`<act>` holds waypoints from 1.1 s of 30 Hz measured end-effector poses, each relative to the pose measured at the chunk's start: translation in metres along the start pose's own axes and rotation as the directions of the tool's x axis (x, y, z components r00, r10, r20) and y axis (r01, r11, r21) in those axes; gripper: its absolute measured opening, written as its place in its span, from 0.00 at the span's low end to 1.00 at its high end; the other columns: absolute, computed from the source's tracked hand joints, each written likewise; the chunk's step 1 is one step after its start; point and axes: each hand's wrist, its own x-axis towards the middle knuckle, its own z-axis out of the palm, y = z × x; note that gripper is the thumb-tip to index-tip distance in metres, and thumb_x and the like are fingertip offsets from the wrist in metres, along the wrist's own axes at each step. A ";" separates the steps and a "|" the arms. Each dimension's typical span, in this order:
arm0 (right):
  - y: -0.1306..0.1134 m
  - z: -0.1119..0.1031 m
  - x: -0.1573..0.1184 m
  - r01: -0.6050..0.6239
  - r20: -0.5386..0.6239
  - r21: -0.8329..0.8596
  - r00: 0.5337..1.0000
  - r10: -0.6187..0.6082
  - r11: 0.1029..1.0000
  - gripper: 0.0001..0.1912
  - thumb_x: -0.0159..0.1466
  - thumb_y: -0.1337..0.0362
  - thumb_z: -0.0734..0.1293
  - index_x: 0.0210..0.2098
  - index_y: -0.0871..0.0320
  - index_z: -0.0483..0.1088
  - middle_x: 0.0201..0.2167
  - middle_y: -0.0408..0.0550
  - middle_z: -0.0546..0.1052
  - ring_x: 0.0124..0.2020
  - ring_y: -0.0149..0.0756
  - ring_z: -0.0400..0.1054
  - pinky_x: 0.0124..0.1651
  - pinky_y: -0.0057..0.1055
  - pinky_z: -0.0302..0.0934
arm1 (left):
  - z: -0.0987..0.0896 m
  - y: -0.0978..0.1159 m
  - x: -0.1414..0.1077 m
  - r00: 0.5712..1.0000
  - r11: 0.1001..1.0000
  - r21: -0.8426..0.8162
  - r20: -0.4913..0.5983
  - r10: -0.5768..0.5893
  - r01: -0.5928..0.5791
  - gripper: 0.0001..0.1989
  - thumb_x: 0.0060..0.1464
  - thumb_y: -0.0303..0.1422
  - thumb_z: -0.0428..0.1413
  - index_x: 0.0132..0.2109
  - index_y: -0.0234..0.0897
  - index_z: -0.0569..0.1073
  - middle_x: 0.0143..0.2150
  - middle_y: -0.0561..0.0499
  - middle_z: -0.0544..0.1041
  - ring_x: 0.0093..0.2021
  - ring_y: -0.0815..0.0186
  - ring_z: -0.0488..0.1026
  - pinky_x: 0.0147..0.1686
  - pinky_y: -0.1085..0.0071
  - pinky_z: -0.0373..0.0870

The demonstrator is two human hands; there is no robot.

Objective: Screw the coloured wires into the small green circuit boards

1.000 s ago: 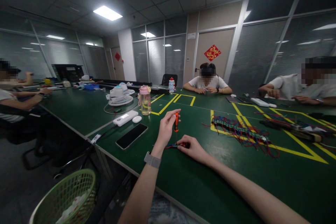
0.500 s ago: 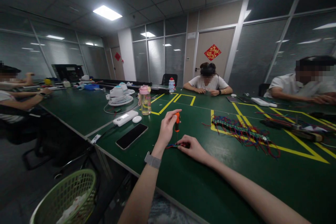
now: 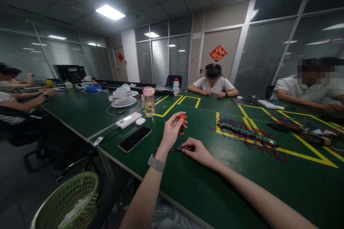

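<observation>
My left hand [image 3: 172, 128] is closed around the orange and black handle of a screwdriver [image 3: 182, 131], which stands upright with its tip down. The tip meets a small circuit board with red and blue wires [image 3: 176, 149] lying on the green table [image 3: 204, 189]. My right hand [image 3: 197, 152] rests on the table and pinches the board's right end, its fingertips covering part of it. Farther right lies a row of green circuit boards [image 3: 242, 131] with many red and blue wires.
Left of my hands lie a black phone [image 3: 135, 139], a white power strip [image 3: 128, 120] and a drink bottle [image 3: 148, 102]. White fans [image 3: 123, 98] stand behind. A green basket [image 3: 88, 182] is below the table edge. Co-workers sit around the table.
My left hand's fingers have shifted on the screwdriver handle, with the thumb now across its top part. My right hand and the circuit board stay in place.
</observation>
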 end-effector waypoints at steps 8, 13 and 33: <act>0.002 0.001 0.000 0.000 -0.007 0.011 1.000 0.000 1.000 0.08 0.57 0.68 0.67 0.36 0.59 0.77 0.30 0.46 0.71 0.30 0.32 0.65 0.33 0.28 0.60 | -0.001 -0.001 0.000 1.000 1.000 -0.031 0.025 -0.001 0.002 0.16 0.58 0.37 0.50 0.50 0.38 0.73 0.48 0.44 0.73 0.42 0.64 0.73 0.41 0.68 0.73; 0.003 0.001 0.000 0.002 -0.007 0.003 1.000 -0.002 1.000 0.08 0.57 0.68 0.67 0.36 0.58 0.77 0.30 0.46 0.72 0.30 0.32 0.65 0.34 0.28 0.61 | -0.001 -0.001 0.000 0.997 1.000 0.029 -0.071 0.013 -0.011 0.15 0.52 0.35 0.57 0.47 0.37 0.74 0.41 0.47 0.76 0.38 0.67 0.73 0.38 0.71 0.73; 0.004 0.001 0.000 0.003 -0.001 0.012 1.000 -0.003 1.000 0.09 0.57 0.68 0.67 0.37 0.59 0.77 0.30 0.47 0.71 0.31 0.32 0.66 0.34 0.28 0.61 | -0.001 -0.001 -0.001 1.000 1.000 -0.023 -0.027 0.006 -0.007 0.17 0.52 0.35 0.57 0.50 0.37 0.73 0.43 0.46 0.76 0.38 0.65 0.75 0.36 0.71 0.73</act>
